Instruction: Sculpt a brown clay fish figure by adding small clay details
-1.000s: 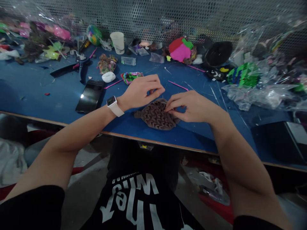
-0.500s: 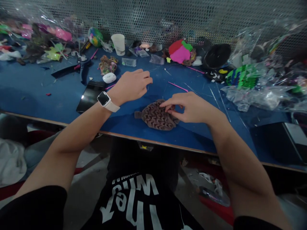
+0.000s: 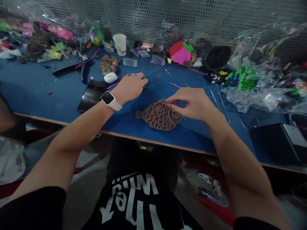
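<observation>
- A brown, scale-textured piece (image 3: pixel 160 117) lies flat on a blue bench (image 3: pixel 124 123), near its front edge and in front of a person in a black printed T-shirt (image 3: pixel 134 201).
- The right hand (image 3: pixel 192 103) reaches over the piece's upper edge, thumb and forefinger drawn close together at the surface; whether anything is caught between the tips cannot be told.
- The left hand (image 3: pixel 131 87), palm down with fingers bent, reaches over a multicolored piece (image 3: pixel 132 74) it partly covers; whether it grips the piece cannot be told.
- A pale-banded watch (image 3: pixel 108 98) circles the left wrist, beside a dark phone (image 3: pixel 91 96) and a small white case (image 3: pixel 110 77).
- Farther back stand a paper cup (image 3: pixel 120 44) and, to its right, a red, pink and green ball (image 3: pixel 180 53) near a black bowl (image 3: pixel 217 57).
- Clear plastic bags (image 3: pixel 254 97) crowd the bench's right side, around a green-and-blue piece (image 3: pixel 242 78).
- A metal mesh panel (image 3: pixel 148 19) rises behind the bench.
</observation>
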Demonstrator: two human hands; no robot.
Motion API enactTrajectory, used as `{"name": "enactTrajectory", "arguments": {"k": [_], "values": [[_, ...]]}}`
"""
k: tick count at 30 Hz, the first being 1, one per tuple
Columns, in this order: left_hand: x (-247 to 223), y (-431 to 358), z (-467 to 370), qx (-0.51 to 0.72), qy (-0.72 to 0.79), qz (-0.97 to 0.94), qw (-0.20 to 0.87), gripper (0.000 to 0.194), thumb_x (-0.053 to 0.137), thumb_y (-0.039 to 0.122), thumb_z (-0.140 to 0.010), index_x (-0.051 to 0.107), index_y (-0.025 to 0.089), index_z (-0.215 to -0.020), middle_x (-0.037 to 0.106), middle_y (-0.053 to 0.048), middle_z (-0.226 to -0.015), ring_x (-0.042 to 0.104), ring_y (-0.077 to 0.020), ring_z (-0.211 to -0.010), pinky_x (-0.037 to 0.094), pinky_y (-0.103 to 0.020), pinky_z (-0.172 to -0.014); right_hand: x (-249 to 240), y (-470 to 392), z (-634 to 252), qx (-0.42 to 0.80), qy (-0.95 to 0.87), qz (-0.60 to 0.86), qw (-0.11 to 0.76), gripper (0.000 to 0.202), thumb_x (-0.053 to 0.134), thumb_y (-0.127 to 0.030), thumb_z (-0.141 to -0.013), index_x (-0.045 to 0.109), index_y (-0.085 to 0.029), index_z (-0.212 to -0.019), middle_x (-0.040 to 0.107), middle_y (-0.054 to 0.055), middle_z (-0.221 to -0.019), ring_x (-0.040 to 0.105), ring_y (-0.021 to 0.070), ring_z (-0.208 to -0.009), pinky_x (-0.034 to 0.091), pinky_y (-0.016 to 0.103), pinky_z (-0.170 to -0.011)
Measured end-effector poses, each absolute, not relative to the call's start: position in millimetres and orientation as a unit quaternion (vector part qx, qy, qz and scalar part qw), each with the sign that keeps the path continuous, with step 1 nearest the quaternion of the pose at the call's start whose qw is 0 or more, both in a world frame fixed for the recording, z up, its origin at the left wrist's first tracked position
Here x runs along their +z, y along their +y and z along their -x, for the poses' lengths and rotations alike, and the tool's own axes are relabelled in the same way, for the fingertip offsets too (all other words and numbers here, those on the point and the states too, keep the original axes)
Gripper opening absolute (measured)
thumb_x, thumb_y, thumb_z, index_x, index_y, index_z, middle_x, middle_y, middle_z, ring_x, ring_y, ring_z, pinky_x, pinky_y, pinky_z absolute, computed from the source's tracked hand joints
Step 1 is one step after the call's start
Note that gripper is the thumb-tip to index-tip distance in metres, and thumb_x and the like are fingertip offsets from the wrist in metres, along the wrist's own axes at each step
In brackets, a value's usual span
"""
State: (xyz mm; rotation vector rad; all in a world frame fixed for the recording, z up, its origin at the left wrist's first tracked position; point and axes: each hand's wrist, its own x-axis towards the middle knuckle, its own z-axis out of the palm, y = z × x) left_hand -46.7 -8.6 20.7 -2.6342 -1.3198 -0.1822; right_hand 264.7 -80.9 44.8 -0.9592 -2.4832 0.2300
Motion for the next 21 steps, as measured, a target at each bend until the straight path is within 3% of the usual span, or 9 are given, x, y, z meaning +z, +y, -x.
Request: {"name": "enactTrajectory", "arguments": {"k": [4,7,11,15,21], "values": [[17.9,0.4,48.9,-0.122,-0.395,0.910,0.009,0.026,0.057,0.029,-0.115,0.077,0.019,-0.129,0.077,-0.016,-0.127,0.076,-0.0293,-0.111,0.062,-0.040,-0.098,43.3,-79.0,-265.7,0.064,-0.862,0.404,0.299,0.020,0.074,-0.042,-0.107,0.091,-0.036,-0.116,0.091,0.005,-0.107,0.083,0.0297,-0.087,0.066,0.047,-0.079],[24.9,-6.4,38.9,-0.202,-0.330,0.918,-0.084,0.029,0.065,0.034,-0.115,0.076,0.018,-0.137,0.080,-0.014,-0.125,0.078,-0.0275,-0.112,0.063,-0.044,-0.107,41.6,-77.6,-266.5,0.055,-0.842,0.415,0.339,0.021,0.080,-0.051,-0.105,0.090,-0.035,-0.116,0.090,0.007,-0.113,0.080,0.0282,-0.084,0.066,0.045,-0.074],[30.6,-23.5,19.7,-0.267,-0.257,0.914,-0.164,0.030,0.068,0.040,-0.116,0.079,0.022,-0.137,0.080,-0.014,-0.132,0.079,-0.0253,-0.108,0.064,-0.043,-0.101,39.1,-78.5,-263.3,0.069,-0.843,0.399,0.354,0.028,0.090,-0.056,-0.099,0.091,-0.033,-0.114,0.090,0.007,-0.116,0.078,0.0250,-0.077,0.065,0.043,-0.071],[29.2,-30.3,12.3,-0.293,-0.218,0.909,-0.202,0.028,0.070,0.048,-0.117,0.081,0.024,-0.125,0.081,-0.012,-0.127,0.078,-0.0243,-0.110,0.063,-0.040,-0.098,36.9,-81.0,-257.9,0.066,-0.845,0.401,0.347,0.022,0.081,-0.052,-0.107,0.092,-0.034,-0.111,0.089,0.006,-0.111,0.079,0.0263,-0.081,0.065,0.044,-0.077],[24.6,-28.3,11.4,-0.337,-0.191,0.882,-0.269,0.043,0.067,0.064,-0.117,0.079,0.022,-0.118,0.081,-0.011,-0.120,0.077,-0.0186,-0.099,0.062,-0.033,-0.089,37.6,-83.9,-256.0,0.033,-0.852,0.406,0.329,0.025,0.071,-0.051,-0.114,0.091,-0.036,-0.115,0.089,0.006,-0.113,0.082,0.0297,-0.093,0.065,0.046,-0.082]]}}
